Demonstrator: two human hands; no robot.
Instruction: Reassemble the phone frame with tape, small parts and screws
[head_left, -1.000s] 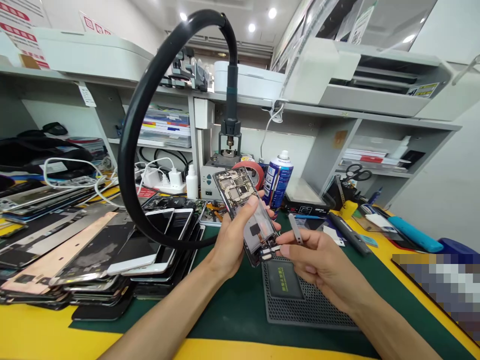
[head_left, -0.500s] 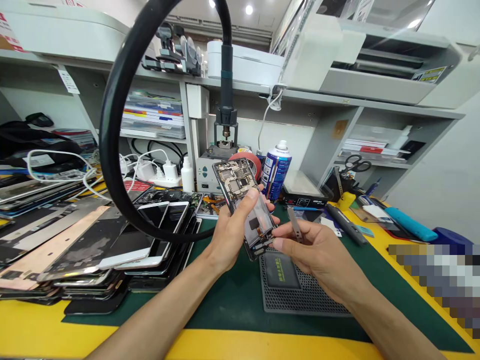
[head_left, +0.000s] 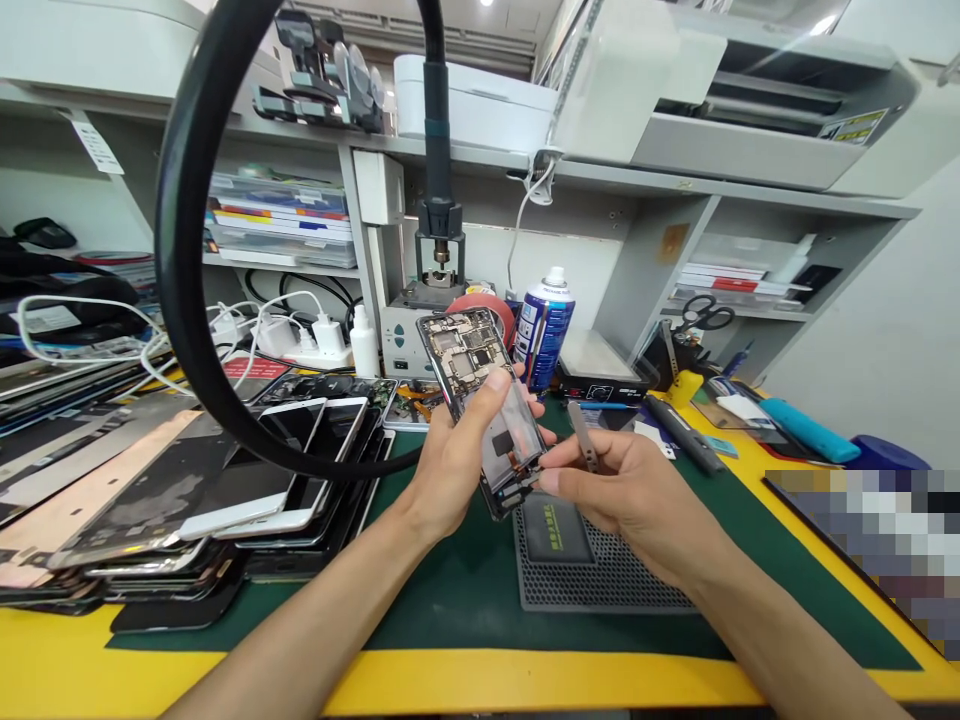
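My left hand [head_left: 461, 445] is closed around an opened phone [head_left: 461, 365], its thumb lying across the inside. The phone is tilted, with its circuit board bare at the upper end and a flat grey area below it. Between the fingers of my right hand [head_left: 615, 485] a flat metal tool [head_left: 582, 436] with small holes sticks up. The thumb and forefinger of that hand pinch at the phone's lower right edge; what lies between their tips is too small to make out. A dark honeycomb mat [head_left: 600, 580] lies beneath the hands.
Stacked phone and tablet parts [head_left: 150, 500] cover the left side. A thick black hose [head_left: 176, 250] loops in front of them. Behind the phone stand a blue spray can [head_left: 544, 325] and a red tape roll [head_left: 501, 315]. A dark pen-shaped tool [head_left: 684, 435] lies at the right.
The view has shifted slightly, so the surroundings sit a little further left. Both hands keep the same hold, with the right fingertips still at the phone's lower edge.
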